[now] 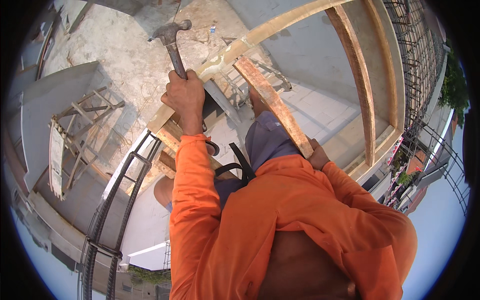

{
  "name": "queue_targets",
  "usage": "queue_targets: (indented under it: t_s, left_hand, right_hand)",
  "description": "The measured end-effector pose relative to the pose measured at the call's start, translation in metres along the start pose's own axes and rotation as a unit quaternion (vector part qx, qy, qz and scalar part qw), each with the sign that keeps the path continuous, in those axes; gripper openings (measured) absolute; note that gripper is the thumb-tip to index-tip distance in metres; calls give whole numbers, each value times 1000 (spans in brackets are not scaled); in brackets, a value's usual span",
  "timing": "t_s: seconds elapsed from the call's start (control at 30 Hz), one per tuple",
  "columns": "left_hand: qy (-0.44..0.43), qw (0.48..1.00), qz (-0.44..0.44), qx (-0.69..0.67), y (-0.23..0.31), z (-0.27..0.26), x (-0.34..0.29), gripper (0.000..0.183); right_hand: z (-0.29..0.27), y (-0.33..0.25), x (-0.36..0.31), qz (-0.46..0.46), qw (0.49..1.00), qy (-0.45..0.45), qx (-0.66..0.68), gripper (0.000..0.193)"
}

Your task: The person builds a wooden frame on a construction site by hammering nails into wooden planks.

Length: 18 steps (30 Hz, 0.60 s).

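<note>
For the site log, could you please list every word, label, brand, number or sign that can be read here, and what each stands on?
None: no word, label, brand, number or sign can be read in this view.
Hammer in the left hand: no legible lettering.
Wooden batten at the right hand: no legible lettering.
Small blue-and-white item on the floor: too small to tell whether it bears print.

this is a building site. timber framing [366, 100] spans beyond the right hand [317, 155], tied rebar [417, 65] farther right. dusty bare floor [120, 50] lies past the left hand [184, 97].
</note>
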<state>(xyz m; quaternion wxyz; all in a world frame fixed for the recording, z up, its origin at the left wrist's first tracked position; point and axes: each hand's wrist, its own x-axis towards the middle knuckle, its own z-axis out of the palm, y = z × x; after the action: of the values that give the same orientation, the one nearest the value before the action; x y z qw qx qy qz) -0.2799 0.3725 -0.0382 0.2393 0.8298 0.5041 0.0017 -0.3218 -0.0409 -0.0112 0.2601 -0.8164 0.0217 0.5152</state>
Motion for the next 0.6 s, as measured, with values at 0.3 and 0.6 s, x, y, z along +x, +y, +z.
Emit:
queue_targets:
  t_s: [0.3, 0.6]
  left_hand:
    - [5, 1000, -17, 0, -5, 6, 3, 29]
    - [1, 1000, -6, -15, -6, 5, 3, 28]
  right_hand:
    - [3, 14, 5, -7, 1000, 16, -14, 79]
    - [-4, 12, 4, -2, 1000, 13, -21, 79]
